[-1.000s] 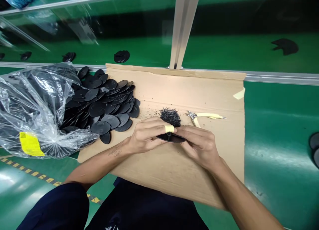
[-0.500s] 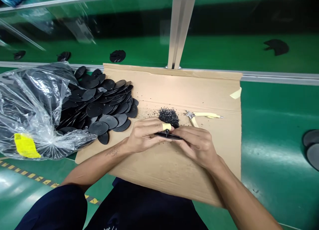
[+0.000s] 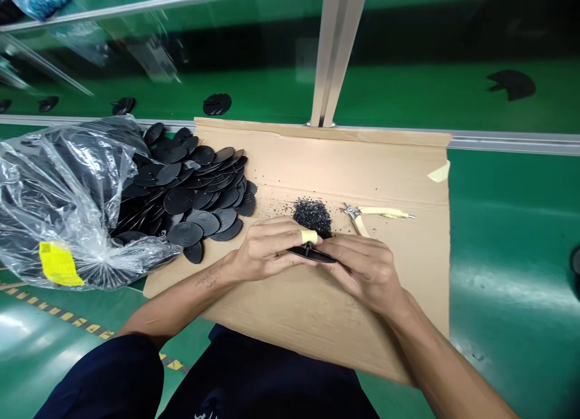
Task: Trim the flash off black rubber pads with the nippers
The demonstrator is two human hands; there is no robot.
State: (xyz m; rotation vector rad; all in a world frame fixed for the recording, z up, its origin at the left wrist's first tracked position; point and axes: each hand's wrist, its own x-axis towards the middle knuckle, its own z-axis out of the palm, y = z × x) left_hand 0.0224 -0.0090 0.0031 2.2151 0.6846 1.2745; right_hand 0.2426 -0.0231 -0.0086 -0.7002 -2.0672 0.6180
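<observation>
Between my two hands a thin black plastic disc (image 3: pixel 312 256) is held almost edge-on, with a small post standing up from its face. My left hand (image 3: pixel 269 250) grips its left side, a strip of yellow tape (image 3: pixel 309 236) wrapped around one finger close to the post. At the right edge, my right hand (image 3: pixel 365 265) pinches the same disc, fingers closed on it. Just beyond the hands lies a heap of small black plastic bits (image 3: pixel 312 216). A pair of nippers with pale yellow handles (image 3: pixel 383 213) rests open to the right of that heap.
A large pile of black discs (image 3: pixel 199 189) spills from a clear plastic bag (image 3: pixel 67 195) with a yellow label (image 3: pixel 61 263) at left. Cardboard (image 3: pixel 385 322) covers the green bench. A metal post (image 3: pixel 338 56) rises behind it. Several black pieces lie along the back.
The whole view has shifted slightly, so everything sits a little further right. Both hands keep their hold on the disc, which appears tilted slightly differently.
</observation>
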